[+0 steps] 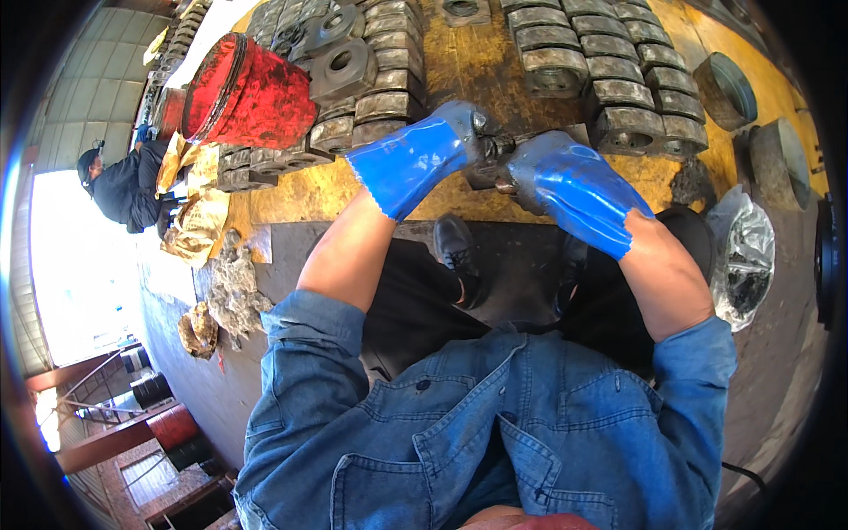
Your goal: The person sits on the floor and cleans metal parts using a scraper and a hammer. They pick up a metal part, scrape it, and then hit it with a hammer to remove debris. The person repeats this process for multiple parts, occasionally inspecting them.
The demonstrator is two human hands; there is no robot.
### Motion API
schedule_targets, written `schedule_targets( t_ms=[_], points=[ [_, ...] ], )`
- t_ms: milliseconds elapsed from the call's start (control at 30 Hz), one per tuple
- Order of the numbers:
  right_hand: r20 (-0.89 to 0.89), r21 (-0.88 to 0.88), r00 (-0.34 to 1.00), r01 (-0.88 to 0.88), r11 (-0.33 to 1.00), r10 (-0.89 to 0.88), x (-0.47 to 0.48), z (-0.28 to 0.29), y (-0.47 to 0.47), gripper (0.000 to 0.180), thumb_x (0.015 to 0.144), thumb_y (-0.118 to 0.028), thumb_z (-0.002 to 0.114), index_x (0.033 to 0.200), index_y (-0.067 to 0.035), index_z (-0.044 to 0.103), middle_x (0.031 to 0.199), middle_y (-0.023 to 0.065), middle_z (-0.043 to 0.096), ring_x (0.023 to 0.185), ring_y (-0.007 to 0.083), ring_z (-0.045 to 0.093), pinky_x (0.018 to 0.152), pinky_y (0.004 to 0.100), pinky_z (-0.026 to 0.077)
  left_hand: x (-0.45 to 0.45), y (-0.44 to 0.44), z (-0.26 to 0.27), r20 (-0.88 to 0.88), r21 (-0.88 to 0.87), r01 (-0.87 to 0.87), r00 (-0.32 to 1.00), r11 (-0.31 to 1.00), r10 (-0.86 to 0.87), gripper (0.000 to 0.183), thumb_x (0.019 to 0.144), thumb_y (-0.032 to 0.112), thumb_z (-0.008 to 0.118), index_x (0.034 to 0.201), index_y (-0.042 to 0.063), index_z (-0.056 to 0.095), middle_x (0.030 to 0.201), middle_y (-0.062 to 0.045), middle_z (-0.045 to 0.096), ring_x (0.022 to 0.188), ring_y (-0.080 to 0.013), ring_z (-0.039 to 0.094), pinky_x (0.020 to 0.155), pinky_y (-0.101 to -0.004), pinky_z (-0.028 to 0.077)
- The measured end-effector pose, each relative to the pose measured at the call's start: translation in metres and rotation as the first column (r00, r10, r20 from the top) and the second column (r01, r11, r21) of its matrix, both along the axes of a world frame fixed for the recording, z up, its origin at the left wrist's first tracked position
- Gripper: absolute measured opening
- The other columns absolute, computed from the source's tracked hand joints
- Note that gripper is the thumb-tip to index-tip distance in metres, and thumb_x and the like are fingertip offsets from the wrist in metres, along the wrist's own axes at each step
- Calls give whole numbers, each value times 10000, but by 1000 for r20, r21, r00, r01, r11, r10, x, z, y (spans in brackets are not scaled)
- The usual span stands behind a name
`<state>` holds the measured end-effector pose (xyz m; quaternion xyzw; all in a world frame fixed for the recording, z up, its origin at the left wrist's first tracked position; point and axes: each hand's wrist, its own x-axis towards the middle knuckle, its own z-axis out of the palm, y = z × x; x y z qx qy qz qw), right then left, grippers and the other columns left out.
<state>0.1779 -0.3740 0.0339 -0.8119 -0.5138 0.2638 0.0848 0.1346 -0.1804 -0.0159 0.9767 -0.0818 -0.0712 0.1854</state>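
Both my hands wear blue rubber gloves with dark, greasy fingers, over the near edge of the yellow table [318, 199]. My left hand [457, 132] has its fingers curled around a dark, greasy thing [493, 147], whose kind I cannot tell. Close beside it on the right, my right hand [536, 169] is also curled, its fingers mostly hidden under the glove's back. A dark metal block [482, 177] shows between and below the hands, partly covered by them. Whether the right hand grips it cannot be told.
Rows of metal blocks with round holes [391, 86] stand left, more [609, 86] right. A red bucket [265, 99] lies tilted on the left blocks. Metal rings [725, 93] stand far right, a plastic bag [742, 258] below. Dirty rags [235, 285] lie left. Another person [126, 179] crouches far left.
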Motion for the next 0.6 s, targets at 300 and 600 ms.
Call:
schedule_targets(
  t_ms=[300, 600],
  points=[
    [-6, -253, 998, -65, 965, 66, -8, -21, 35, 153, 795, -218, 638, 875, -118, 720, 781, 148, 670, 711, 283, 668, 614, 366, 507, 8, 11, -22, 41, -78, 1, 999, 997, 2, 268, 683, 125, 650, 943, 99, 709, 881, -172, 680, 861, -380, 645, 731, -422, 535],
    [259, -97, 942, -192, 977, 211, -39, -56, 43, 334, 905, -261, 486, 1157, -124, 658, 1155, 115, 656, 1063, 271, 632, 917, 376, 486, 4, -11, 8, -275, -152, -101, 960, 983, 56, 297, 732, 52, 600, 1002, 99, 714, 997, -159, 687, 883, -358, 661, 766, -384, 547]
  ],
)
